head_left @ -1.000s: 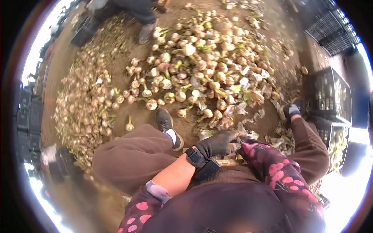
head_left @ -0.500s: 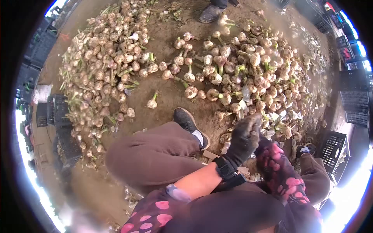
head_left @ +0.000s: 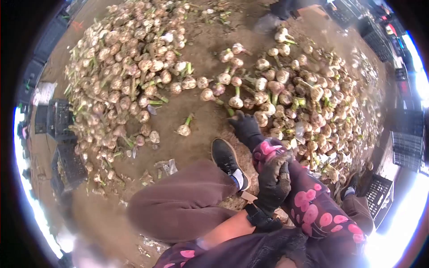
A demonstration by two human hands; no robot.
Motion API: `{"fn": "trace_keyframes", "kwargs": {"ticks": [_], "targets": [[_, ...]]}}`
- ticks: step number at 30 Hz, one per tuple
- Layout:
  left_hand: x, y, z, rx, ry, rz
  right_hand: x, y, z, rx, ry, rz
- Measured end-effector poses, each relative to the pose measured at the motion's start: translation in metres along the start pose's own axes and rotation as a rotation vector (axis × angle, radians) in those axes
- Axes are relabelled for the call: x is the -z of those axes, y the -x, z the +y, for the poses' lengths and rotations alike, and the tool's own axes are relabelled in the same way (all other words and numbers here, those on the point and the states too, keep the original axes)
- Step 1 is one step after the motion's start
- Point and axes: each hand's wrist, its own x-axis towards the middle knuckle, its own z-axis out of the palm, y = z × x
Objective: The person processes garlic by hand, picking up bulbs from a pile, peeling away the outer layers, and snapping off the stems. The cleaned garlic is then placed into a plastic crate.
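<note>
My right hand (head_left: 246, 128), in a dark glove, reaches to the near left edge of a spread of garlic bulbs (head_left: 292, 91). Its fingers curl down over a garlic bulb that they mostly hide; a green stem (head_left: 227, 107) sticks out beside the fingertips. Close to my body, my left hand (head_left: 273, 185), gloved and with a black band at the wrist, is closed beside my right forearm. Whatever it may hold is hidden by the fingers. A single garlic bulb (head_left: 183, 129) with a green stem lies apart on the dirt floor.
A large garlic heap (head_left: 120, 80) covers the ground at the left. Black crates stand at the left (head_left: 60, 118) and right (head_left: 380, 196). My shoe (head_left: 227, 160) is just below my right hand. Scraps of clear plastic (head_left: 166, 167) lie near my knee. Another person's foot (head_left: 268, 22) shows blurred at the far side.
My right hand has moved away from my left hand, forward and left to the garlic. The left hand has drawn slightly back toward my body. The view has shifted a little.
</note>
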Motion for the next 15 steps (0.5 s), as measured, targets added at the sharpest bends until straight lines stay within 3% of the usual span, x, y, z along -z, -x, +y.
{"fn": "trace_keyframes", "kwargs": {"ticks": [1, 5, 7, 9, 11, 13, 15], "targets": [[0.002, -0.001, 0.000, 0.065, 0.060, -0.009, 0.001, -0.003, 0.003, 0.011, -0.051, 0.047], [0.007, -0.006, 0.000, 0.115, 0.103, -0.053, 0.038, 0.024, 0.026, 0.089, -0.244, -0.121], [0.004, -0.002, -0.004, 0.192, 0.139, -0.053, 0.043, 0.054, 0.054, 0.225, -0.222, -0.004], [0.006, -0.004, 0.005, 0.235, 0.225, -0.056, 0.067, 0.084, 0.079, -0.012, -0.589, -0.042], [0.011, -0.003, 0.007, 0.239, 0.259, -0.078, 0.087, 0.109, 0.117, 0.002, -0.332, 0.269], [0.006, 0.005, 0.001, 0.241, 0.298, -0.082, 0.123, 0.129, 0.146, -0.308, -0.195, 0.302], [0.012, 0.002, 0.007, 0.190, 0.236, -0.134, 0.132, 0.140, 0.146, -0.551, 0.208, 0.339]]}}
